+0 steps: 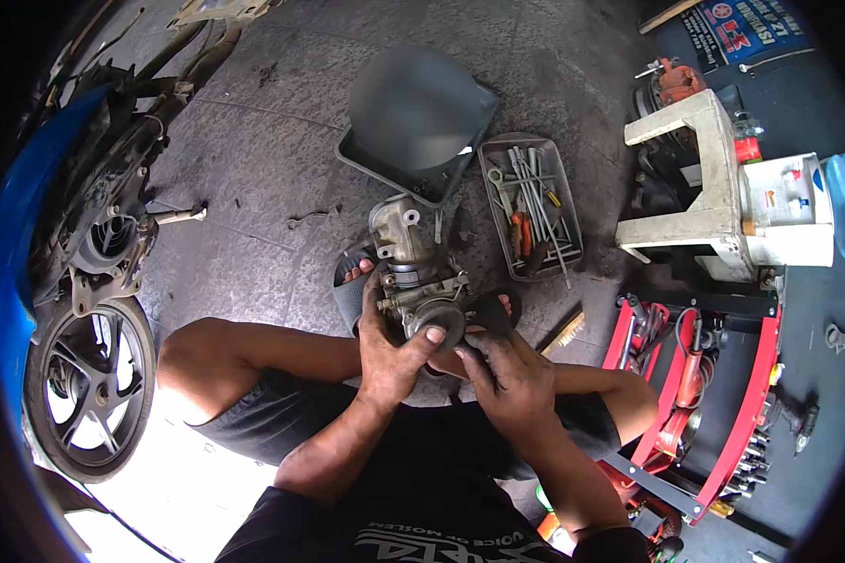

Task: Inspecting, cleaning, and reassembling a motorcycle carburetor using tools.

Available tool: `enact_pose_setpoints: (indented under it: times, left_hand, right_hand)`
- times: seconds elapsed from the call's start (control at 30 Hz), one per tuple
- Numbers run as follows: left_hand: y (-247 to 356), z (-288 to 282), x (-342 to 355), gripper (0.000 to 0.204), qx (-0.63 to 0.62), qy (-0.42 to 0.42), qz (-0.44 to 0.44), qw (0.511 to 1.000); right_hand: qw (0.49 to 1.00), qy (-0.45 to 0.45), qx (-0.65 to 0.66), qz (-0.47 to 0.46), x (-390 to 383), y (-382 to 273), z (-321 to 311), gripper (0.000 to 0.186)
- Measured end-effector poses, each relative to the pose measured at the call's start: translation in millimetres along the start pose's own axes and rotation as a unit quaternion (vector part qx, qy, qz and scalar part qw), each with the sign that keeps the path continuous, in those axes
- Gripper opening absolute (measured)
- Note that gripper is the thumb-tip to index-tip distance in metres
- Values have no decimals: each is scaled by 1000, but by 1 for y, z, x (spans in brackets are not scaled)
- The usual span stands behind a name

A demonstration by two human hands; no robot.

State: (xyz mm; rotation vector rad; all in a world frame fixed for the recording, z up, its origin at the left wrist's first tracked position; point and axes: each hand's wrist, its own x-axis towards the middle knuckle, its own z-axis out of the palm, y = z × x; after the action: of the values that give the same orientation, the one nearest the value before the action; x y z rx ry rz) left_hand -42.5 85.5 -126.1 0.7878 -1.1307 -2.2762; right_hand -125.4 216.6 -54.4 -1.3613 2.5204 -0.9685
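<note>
Between my bent knees I hold a greasy metal engine part (408, 235), a grey casting with a lug at its far end and a dark band round its middle. Its near end carries a round dark disc (438, 322). My left hand (391, 361) wraps the part's left side, thumb pressed on the disc. My right hand (514, 377) has its thumb and fingers closed at the disc's right edge; the far fingers are hidden, and any small thing pinched there cannot be made out.
Beyond the part sit a dark tray (385, 175) with a blurred area over it and a toolbox (573, 220) of wrenches and screwdrivers. A brush (565, 330) lies right. A white stool (704, 220) and red tool rack (746, 413) stand farther right; a motorcycle wheel (89, 389) stands left.
</note>
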Motion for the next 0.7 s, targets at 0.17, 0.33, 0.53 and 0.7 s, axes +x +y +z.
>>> enact_pose_setpoints:
  times: [0.17,0.33,0.53,0.7]
  left_hand:
    - [-1,4,1,109,10,-8,6,1000]
    - [-2,6,2,110,12,-3,-3,1000]
    - [-1,8,5,109,0,10,-5,1000]
    - [-5,6,7,110,22,7,3,1000]
  right_hand:
    - [1000,19,3,7,0,-1,-1,23]
    - [999,-11,16,47,1,0,-3,22]
    - [996,-62,-9,59,7,7,-7,19]
    - [998,-33,-1,45,8,10,-5,19]
